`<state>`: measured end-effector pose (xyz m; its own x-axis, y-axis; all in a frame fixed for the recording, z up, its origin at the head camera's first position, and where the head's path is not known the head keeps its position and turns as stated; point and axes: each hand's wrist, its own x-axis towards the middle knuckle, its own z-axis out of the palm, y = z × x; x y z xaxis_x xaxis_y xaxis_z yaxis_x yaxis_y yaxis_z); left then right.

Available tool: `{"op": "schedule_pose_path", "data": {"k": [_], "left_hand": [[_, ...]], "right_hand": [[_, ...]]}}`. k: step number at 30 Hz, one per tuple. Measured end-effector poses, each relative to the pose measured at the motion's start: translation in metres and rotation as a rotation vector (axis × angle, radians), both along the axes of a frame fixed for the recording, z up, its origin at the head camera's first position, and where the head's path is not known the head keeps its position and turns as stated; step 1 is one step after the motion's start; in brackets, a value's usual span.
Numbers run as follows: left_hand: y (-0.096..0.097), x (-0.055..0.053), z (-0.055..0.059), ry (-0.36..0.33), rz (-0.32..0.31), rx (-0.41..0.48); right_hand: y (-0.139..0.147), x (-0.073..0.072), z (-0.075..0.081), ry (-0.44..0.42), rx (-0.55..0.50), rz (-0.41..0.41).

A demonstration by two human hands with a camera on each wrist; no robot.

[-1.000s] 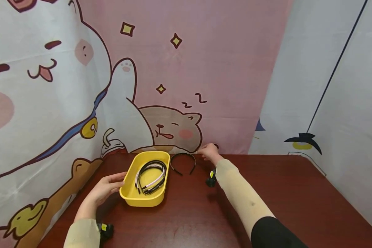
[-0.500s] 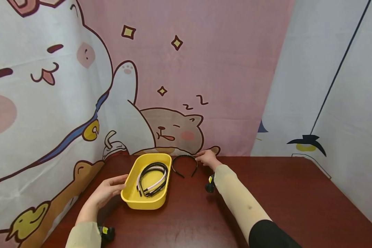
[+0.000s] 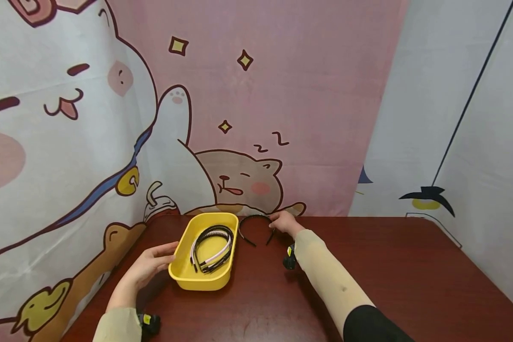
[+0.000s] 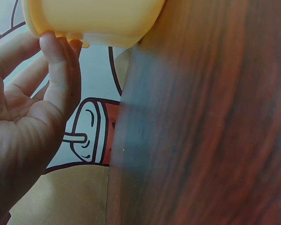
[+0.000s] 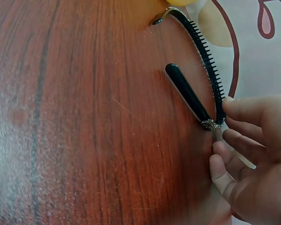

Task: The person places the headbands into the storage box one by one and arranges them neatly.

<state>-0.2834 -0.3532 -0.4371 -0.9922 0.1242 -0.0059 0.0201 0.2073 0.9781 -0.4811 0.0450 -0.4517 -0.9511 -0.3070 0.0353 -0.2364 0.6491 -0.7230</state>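
Observation:
A yellow plastic basket [image 3: 201, 280] stands on the table, holding several hairbands [image 3: 198, 237], black ones and a pale pink one. My left hand [image 3: 147, 266] rests its fairly straight fingers and thumb against the basket's left side; the left wrist view shows the fingertips [image 4: 49, 42] meeting the yellow wall. Just right of the basket lies another hairband [image 3: 256, 216], black, with teeth along its inner edge and a glittery trim. At its right-hand side my right hand [image 3: 284, 222] pinches the band with its fingertips, though the contact is partly hidden in the right wrist view.
The dark red-brown table [image 3: 367, 275] ends at the back against a cartoon-printed cloth [image 3: 316, 118]. The same kind of cloth borders the table's left side, and pale cloth stands to the right.
My right hand has come down and slightly left from beside the hairband and now has hold of its right-hand side. The left hand stays at the basket. The head view has shifted slightly.

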Motion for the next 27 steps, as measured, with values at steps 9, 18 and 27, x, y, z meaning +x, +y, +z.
{"op": "schedule_pose_path", "data": {"k": [9, 18, 27], "left_hand": [[-0.0008, -0.0015, -0.0015, -0.001, 0.011, 0.013], [-0.0005, -0.0007, -0.0007, -0.001, 0.010, 0.001], [-0.0009, -0.0001, -0.0003, -0.007, 0.015, 0.004]], "right_hand": [[-0.0013, 0.0024, 0.0019, 0.051, 0.017, -0.044], [0.0001, 0.0068, 0.0004, 0.092, 0.046, -0.161], [0.0020, 0.0067, -0.0019, 0.101, 0.064, -0.198]]}}
